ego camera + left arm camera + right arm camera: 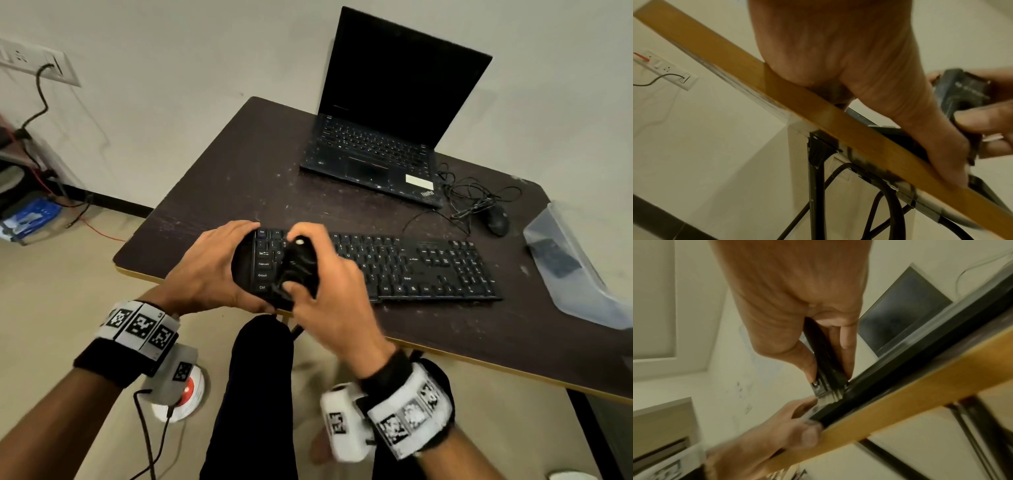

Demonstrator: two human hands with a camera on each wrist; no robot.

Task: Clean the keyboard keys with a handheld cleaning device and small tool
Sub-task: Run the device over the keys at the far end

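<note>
A black keyboard (428, 267) lies along the front edge of a dark table (239, 171). My left hand (215, 263) grips its left end, fingers over the far edge and thumb at the near edge. My right hand (332, 277) holds a small black-handled brush (298, 263) upright over the leftmost keys. In the right wrist view the brush (826, 360) is pinched between thumb and fingers, and its pale bristles (830, 395) touch the keyboard (900, 369). The left wrist view shows my left hand (859, 73) at the table's wooden edge (777, 97) and the brush (966, 97) to the right.
An open black laptop (387, 130) stands at the back of the table. A black mouse (496, 221) with a tangled cable lies right of it. A clear plastic bag (575, 263) sits at the table's right end. My knee is under the front edge.
</note>
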